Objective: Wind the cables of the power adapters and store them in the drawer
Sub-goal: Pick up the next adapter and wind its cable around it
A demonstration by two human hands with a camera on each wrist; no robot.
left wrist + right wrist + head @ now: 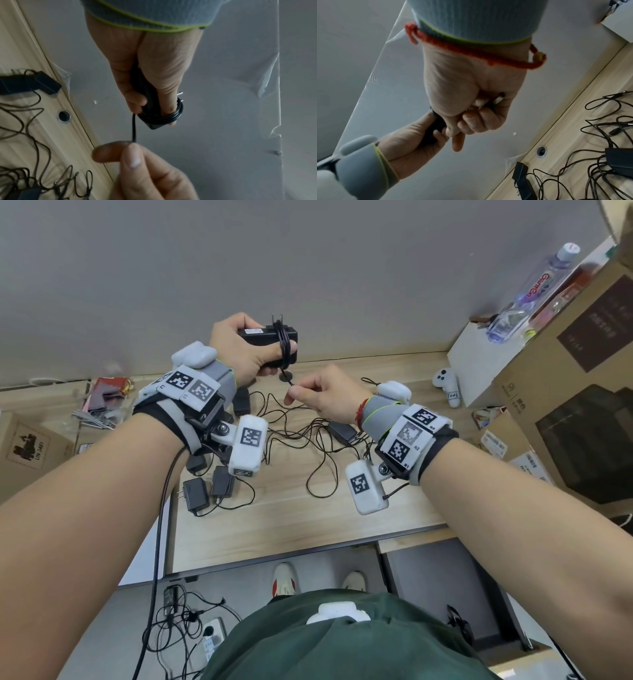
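My left hand [260, 357] grips a black power adapter [265, 335] above the desk's far edge, prongs up. Its black cable [283, 344] is coiled several times round the body and over my thumb. In the left wrist view the coils [176, 115] sit near the adapter's end and a short taut length [133, 127] drops to my right hand's fingers [132, 155]. My right hand [294, 395] pinches that cable just below the adapter, and its metal plug tip [499, 98] sticks out of the fist. Several unwound adapters [195, 494] lie on the wooden desk [291, 525] in tangled cables [308, 440].
A grey wall panel stands behind the desk, with a round cable hole [286, 376] at its foot. Cardboard boxes [565, 364], a white box [479, 364] and a water bottle [534, 292] crowd the right side. A grey cabinet [445, 577] sits under the desk.
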